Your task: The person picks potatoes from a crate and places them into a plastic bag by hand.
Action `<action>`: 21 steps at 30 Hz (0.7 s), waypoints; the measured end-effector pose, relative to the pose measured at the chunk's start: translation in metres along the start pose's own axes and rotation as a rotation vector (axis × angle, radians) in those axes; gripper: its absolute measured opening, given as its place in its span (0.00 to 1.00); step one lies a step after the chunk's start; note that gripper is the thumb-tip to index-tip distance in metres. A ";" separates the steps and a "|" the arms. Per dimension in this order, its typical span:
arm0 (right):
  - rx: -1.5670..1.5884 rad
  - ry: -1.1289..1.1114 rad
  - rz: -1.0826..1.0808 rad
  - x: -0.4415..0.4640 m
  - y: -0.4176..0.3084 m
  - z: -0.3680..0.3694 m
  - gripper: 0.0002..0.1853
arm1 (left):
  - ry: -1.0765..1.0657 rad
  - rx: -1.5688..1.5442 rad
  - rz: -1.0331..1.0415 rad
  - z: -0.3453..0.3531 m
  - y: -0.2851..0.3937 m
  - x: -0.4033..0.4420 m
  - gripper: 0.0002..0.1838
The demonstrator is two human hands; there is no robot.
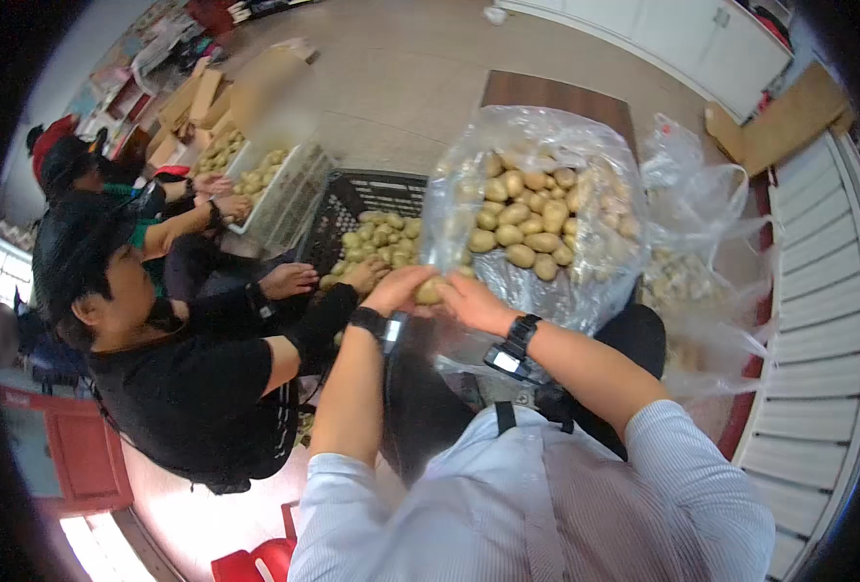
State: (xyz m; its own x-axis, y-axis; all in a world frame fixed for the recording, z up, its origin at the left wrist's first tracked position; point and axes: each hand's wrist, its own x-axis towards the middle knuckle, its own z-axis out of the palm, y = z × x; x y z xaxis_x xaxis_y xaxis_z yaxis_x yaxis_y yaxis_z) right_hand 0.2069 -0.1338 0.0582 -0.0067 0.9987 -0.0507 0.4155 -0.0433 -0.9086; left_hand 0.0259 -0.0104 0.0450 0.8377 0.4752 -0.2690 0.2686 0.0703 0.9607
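Left hand (400,288) and right hand (476,302) clasp one oval potato (430,291). They meet near a crinkled plastic bag's (546,124) left edge.

From where I stand, bare grey-brown floor (401,78) spreads beyond the grip to white cabinets (634,27), far off and rightward. A white ribbed panel (803,330) runs well right of the grip. Far left, a pale wall (71,58) and a glaring window (8,270); behind-left, red woodwork (86,451) beside brightly lit floor.
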 end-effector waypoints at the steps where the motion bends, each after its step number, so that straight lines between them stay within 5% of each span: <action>1: -0.008 0.016 0.015 -0.002 0.002 -0.002 0.18 | 0.047 -0.189 -0.159 0.005 0.008 0.000 0.21; 2: 0.045 -0.014 0.074 -0.005 -0.003 -0.002 0.17 | 0.126 -0.385 -0.308 0.010 0.016 0.000 0.19; 5: 0.092 -0.078 0.173 -0.007 0.004 -0.011 0.16 | 0.089 -0.446 -0.318 0.005 0.007 -0.001 0.18; 7: -0.122 0.188 -0.111 -0.010 0.037 -0.009 0.15 | 0.140 -0.449 -0.331 0.004 0.005 0.001 0.17; 11: -0.488 0.301 -0.069 -0.019 0.057 -0.049 0.15 | 0.305 -0.541 -0.299 -0.001 0.009 -0.005 0.16; 13: -0.739 0.360 0.133 -0.021 0.053 -0.072 0.16 | 0.518 -0.610 -0.272 -0.004 -0.002 -0.004 0.16; 16: -0.857 0.532 0.021 -0.019 0.085 -0.091 0.17 | 0.506 -0.615 -0.269 -0.017 -0.019 -0.003 0.17; 21: -0.913 0.443 0.105 -0.025 0.089 -0.101 0.25 | 0.593 -0.634 -0.354 -0.019 -0.015 -0.004 0.17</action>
State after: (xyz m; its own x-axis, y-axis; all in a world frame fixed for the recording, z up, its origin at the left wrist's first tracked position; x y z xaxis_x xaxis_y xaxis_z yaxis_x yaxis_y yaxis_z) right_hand 0.3357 -0.1597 0.0203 0.3304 0.9191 0.2146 0.9308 -0.2796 -0.2355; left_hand 0.0093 0.0036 0.0331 0.3307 0.6920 -0.6417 0.0060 0.6784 0.7347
